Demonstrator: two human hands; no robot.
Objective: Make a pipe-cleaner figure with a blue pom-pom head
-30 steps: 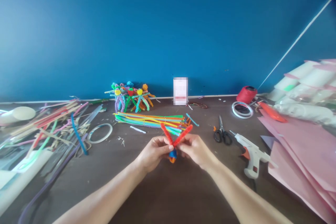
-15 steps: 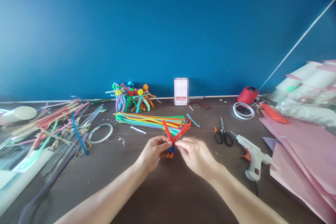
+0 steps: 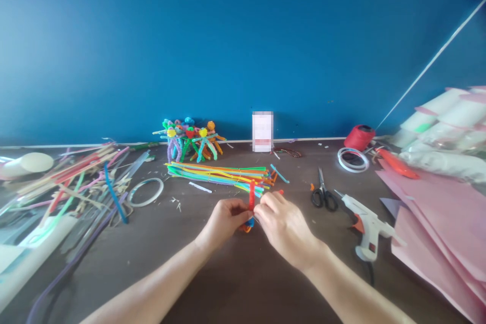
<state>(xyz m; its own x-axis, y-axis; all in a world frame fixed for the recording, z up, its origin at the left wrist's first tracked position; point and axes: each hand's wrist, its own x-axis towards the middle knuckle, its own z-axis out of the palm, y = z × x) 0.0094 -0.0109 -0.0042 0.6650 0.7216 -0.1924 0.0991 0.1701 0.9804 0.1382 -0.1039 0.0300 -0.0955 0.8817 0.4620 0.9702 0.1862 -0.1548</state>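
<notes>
Swung right, the second red pipe cleaner (image 3: pixel 281 192) now lies mostly hidden behind the right hand (image 3: pixel 284 226), only its tip showing, while the first red pipe cleaner (image 3: pixel 251 196) stands upright. The left hand (image 3: pixel 224 221) and right hand pinch closely around a blue-and-orange knot (image 3: pixel 247 225), just nearer than the loose colored pipe cleaners (image 3: pixel 216 174).

Fuzzy red chenille pipe cleaner (image 3: pixel 251 196); smooth white plastic glue gun (image 3: pixel 367 228); matt pink paper (image 3: pixel 429 212)

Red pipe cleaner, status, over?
Left hand, right hand closed around upright red pipe cleaner. Blue-and-orange pipe-cleaner knot at its base. Multicoloured pipe-cleaner pile just beyond.
</notes>
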